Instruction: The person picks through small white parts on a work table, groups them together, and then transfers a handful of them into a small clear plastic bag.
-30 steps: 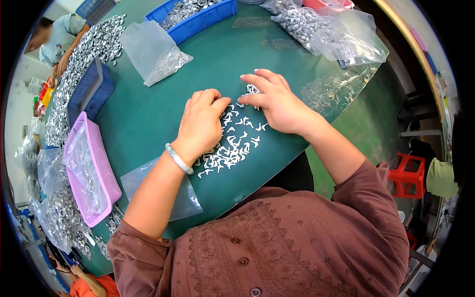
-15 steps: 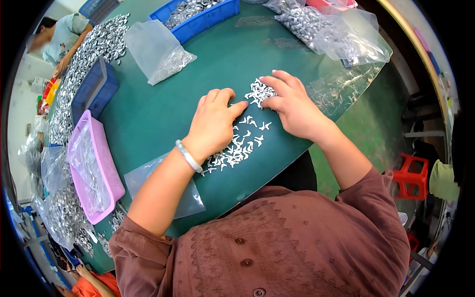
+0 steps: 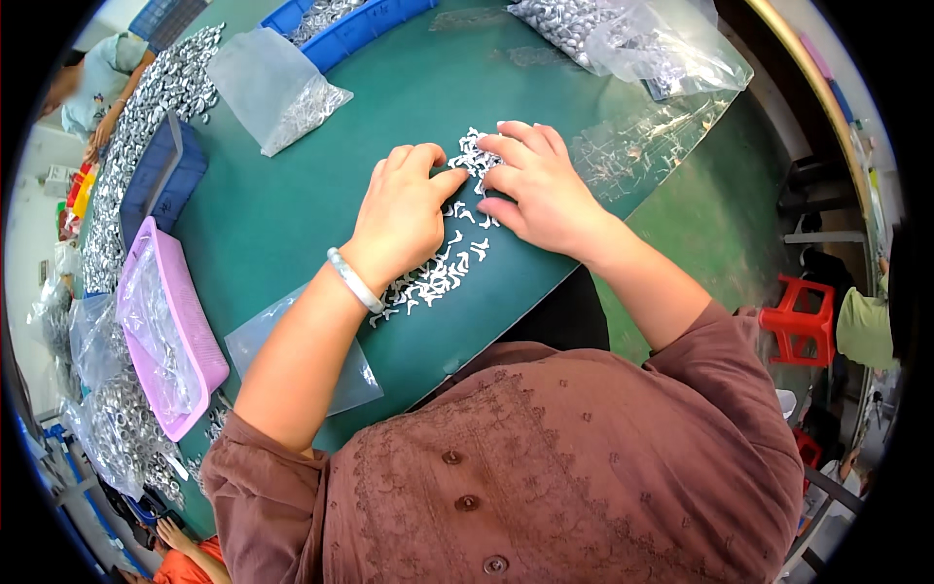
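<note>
Small white Y-shaped pieces lie on the green table in front of me. Some form a small heap (image 3: pixel 471 154) between my hands; more are strewn as loose pieces (image 3: pixel 436 278) nearer me. My left hand (image 3: pixel 397 206), wearing a pale bangle (image 3: pixel 354 280), rests at the heap's left side, thumb and index finger apart. Fingers spread, my right hand (image 3: pixel 541 191) reaches over the heap's right edge, its thumb lower down beside the loose pieces. Neither hand visibly grips a piece, though the right fingertips partly cover the heap.
Left of my forearm are a flat clear bag (image 3: pixel 352 382), a pink basket (image 3: pixel 206 343) and a blue bin (image 3: pixel 185 167) beside heaped metal parts (image 3: pixel 175 90). Farther off are a bag of small parts (image 3: pixel 309 109), a blue tray (image 3: pixel 375 31) and a filled bag (image 3: pixel 559 27). Two people sit leftward.
The whole view has shifted, so the table sits higher and farther left in the picture. My right fingers have spread, the thumb coming nearer me beside the loose pieces. My left hand stays beside the heap.
</note>
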{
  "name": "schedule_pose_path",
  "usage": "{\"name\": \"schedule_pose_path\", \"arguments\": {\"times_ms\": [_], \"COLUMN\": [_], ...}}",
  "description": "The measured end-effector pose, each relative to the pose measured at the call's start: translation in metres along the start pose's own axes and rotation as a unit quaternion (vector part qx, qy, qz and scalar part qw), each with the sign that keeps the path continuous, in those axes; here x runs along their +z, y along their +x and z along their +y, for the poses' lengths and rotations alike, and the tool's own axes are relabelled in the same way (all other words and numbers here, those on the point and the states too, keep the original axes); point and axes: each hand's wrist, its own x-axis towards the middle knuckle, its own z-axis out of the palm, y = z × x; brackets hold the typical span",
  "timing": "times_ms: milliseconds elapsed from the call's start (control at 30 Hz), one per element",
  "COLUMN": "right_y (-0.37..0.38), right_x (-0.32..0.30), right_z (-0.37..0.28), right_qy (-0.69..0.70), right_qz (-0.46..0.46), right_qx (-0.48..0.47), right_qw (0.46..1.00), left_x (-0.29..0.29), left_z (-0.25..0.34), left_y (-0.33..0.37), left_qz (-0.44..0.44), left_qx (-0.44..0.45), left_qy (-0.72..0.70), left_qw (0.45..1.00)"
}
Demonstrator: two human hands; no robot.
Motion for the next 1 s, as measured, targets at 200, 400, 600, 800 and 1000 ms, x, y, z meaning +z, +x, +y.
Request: {"name": "schedule_pose_path", "arguments": {"times_ms": [200,400,600,800,1000], "right_y": [-0.001,-0.009,-0.017,-0.012,-0.004], "right_x": [0.003,-0.001,-0.002,-0.005,0.004], "right_z": [-0.003,0.001,0.001,0.002,-0.004], "right_qy": [-0.030,0.035,0.040,0.042,-0.040], "right_qz": [0.033,0.059,0.030,0.044,-0.006], "right_qx": [0.003,0.028,0.015,0.020,0.011], "right_qw": [0.999,0.997,0.999,0.998,0.999], "left_x": [-0.002,-0.001,-0.001,-0.007,-0.005], "left_z": [0.000,0.007,0.008,0.007,0.009], "left_y": [-0.002,-0.004,-0.006,-0.012,-0.016], "left_qz": [-0.013,-0.023,-0.045,-0.029,-0.026], "left_qx": [-0.005,0.009,0.015,0.000,-0.023], "left_qy": [-0.008,-0.030,-0.013,-0.049,-0.005], "left_qw": [1.000,0.999,0.999,0.998,0.999]}}
